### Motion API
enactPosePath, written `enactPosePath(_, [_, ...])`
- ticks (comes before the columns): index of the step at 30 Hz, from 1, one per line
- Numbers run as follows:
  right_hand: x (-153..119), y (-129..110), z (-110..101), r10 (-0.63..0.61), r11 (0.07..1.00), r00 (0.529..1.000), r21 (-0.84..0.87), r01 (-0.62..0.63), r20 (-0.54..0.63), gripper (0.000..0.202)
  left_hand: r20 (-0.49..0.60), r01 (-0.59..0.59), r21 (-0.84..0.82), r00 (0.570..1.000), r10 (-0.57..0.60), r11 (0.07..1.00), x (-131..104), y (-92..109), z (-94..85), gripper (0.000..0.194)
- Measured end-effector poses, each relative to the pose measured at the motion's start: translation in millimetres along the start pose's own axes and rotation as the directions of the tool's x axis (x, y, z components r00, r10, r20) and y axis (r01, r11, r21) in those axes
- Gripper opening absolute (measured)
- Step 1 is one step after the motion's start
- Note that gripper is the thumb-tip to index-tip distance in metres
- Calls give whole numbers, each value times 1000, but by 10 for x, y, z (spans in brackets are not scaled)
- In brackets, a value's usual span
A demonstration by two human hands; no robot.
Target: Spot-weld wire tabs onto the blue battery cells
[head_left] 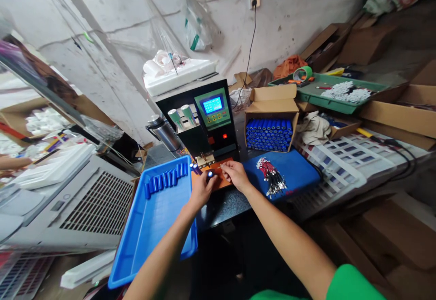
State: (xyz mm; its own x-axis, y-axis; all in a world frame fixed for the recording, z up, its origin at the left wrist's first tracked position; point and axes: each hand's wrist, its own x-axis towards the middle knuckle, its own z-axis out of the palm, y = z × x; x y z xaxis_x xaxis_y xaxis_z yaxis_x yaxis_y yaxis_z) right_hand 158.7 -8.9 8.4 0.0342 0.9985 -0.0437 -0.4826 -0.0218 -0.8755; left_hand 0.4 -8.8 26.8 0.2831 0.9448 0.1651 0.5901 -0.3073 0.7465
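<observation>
My left hand is closed around a blue cylindrical battery cell, whose bright end faces up. Two more dark blue cells stand just beyond its fingers. My right hand pinches over the orange work plate; what its fingertips hold is too small to make out. Both hands are directly in front of a black spot welder with a lit blue screen, and its electrodes come down just beyond the left hand. A bundle of red and black wire leads lies right of my right hand.
A blue tray with a row of blue cells stands at the left. An open cardboard box packed with cells sits behind the blue mat. A steel flask is beside the welder, and a green tray is farther right.
</observation>
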Motion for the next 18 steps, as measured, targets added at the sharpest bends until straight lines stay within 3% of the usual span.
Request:
enactPosePath(6, [-3,-5,23,2,998,1000,-56,-4,-27,29,-84,-45,101,995,54,994,125,-57,30,21])
enactPosePath(13, [-20,-56,127,-7,993,999,-116,3,-33,29,-103,0,-76,995,-7,997,92,-190,115,21])
enactPosePath(18, [34,-14,213,-48,987,998,-155,41,-43,28,-119,12,-108,993,-25,994,89,-226,141,22])
